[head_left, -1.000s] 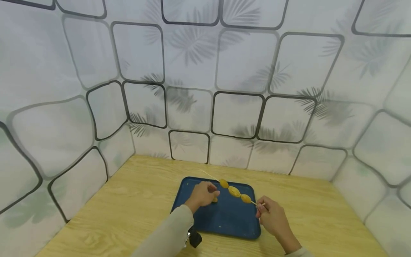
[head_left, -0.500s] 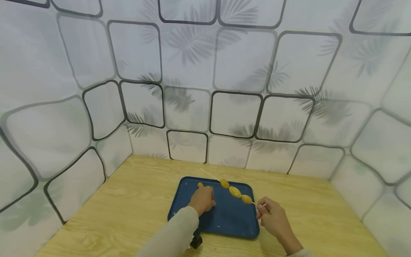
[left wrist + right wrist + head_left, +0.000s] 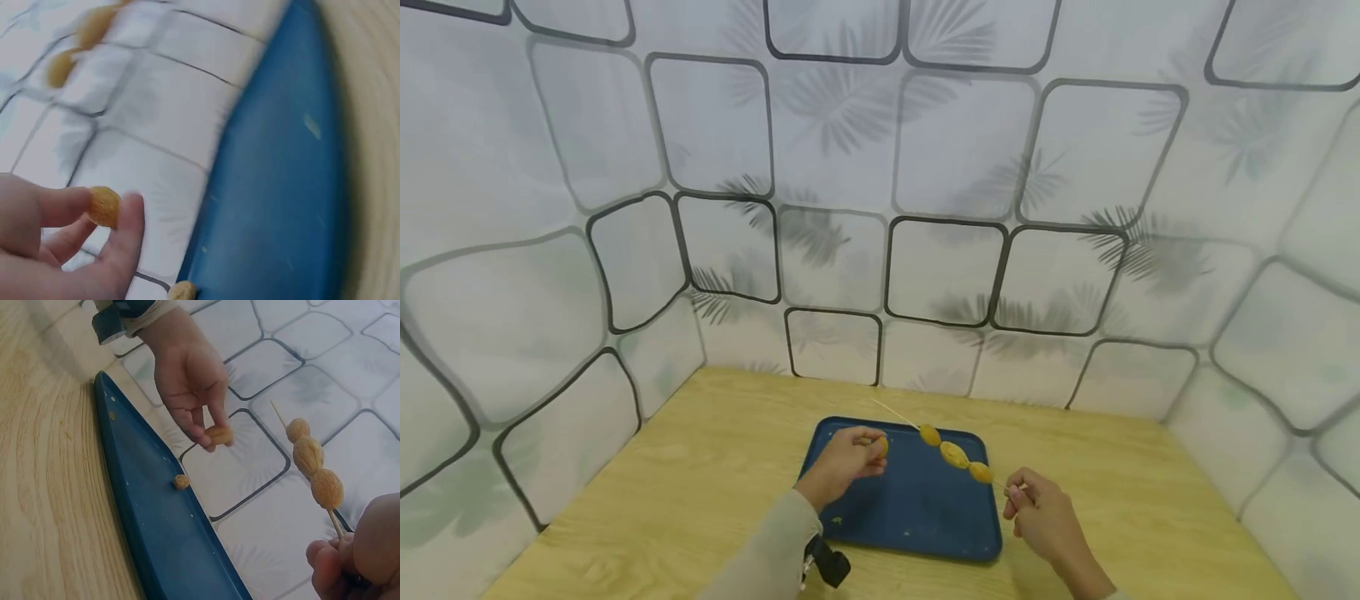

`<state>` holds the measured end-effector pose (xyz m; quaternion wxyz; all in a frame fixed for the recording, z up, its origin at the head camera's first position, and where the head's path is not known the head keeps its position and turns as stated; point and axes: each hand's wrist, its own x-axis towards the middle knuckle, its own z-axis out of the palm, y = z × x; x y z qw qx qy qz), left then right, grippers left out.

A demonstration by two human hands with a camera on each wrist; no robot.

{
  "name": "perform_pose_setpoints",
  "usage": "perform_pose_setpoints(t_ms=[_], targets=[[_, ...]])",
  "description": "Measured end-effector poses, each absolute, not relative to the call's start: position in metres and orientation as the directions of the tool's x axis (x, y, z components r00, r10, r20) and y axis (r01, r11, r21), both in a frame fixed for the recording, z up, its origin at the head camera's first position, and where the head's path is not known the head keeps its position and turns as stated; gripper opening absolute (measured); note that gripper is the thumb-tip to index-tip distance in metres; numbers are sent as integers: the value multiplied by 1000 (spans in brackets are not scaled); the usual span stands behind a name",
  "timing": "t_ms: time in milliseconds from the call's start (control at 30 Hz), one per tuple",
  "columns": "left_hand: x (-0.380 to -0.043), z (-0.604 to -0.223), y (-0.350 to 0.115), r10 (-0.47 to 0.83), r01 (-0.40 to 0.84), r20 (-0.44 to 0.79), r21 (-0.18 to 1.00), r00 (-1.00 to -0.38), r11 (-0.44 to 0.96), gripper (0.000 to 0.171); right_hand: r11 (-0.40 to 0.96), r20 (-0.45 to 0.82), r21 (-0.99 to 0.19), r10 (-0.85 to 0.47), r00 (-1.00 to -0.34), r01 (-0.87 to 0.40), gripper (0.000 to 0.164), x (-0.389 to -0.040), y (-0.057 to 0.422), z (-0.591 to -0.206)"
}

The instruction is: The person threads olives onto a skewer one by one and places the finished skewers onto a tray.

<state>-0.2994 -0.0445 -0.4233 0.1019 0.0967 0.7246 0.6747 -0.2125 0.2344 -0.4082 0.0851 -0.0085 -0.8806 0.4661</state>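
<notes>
My right hand (image 3: 1041, 512) grips the bottom end of a thin wooden skewer (image 3: 895, 411), held slanting over the tray's right side. Threaded on it are three golden-brown balls (image 3: 953, 455), like fried dough, the middle one larger; the pointed end sticks out bare beyond them. Above the tray's left part, my left hand (image 3: 847, 462) pinches another golden ball (image 3: 104, 207) between thumb and fingertips, apart from the skewer. One more small ball (image 3: 181, 482) lies on the blue tray (image 3: 917, 517); in the head view it is hidden behind my left hand.
Small crumbs are scattered on the tray, which lies on a wood-grain table (image 3: 647, 500). A white curtain (image 3: 955, 275) with dark rounded squares and leaf prints surrounds the table at back and sides. A black strap device (image 3: 829, 562) hangs at my left wrist.
My left hand reached down onto the tray, then came up and leftward with a ball between its fingers. The right hand and the skewer stay almost where they were.
</notes>
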Motion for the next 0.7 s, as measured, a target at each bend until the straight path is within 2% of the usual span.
perform_pose_setpoints(t_ms=[100, 167, 433, 700], targets=[[-295, -416, -55, 291, -127, -48, 958, -955, -257, 38, 563, 126, -825, 92, -988, -53, 16, -211, 235, -408], [-293, -412, -61, 294, -146, -39, 924, -955, -352, 40, 556, 113, -830, 88, -990, -46, 17, -211, 234, -408], [-286, -406, -75, 270, -113, 14, 887, -963, -448, 41, 550, 93, -834, 44, -995, -53, 15, -210, 236, -413], [-284, -402, -78, 229, -129, -10, 851, -973, -509, 35, 539, 76, -839, -34, -996, -83, 13, -205, 239, -416]])
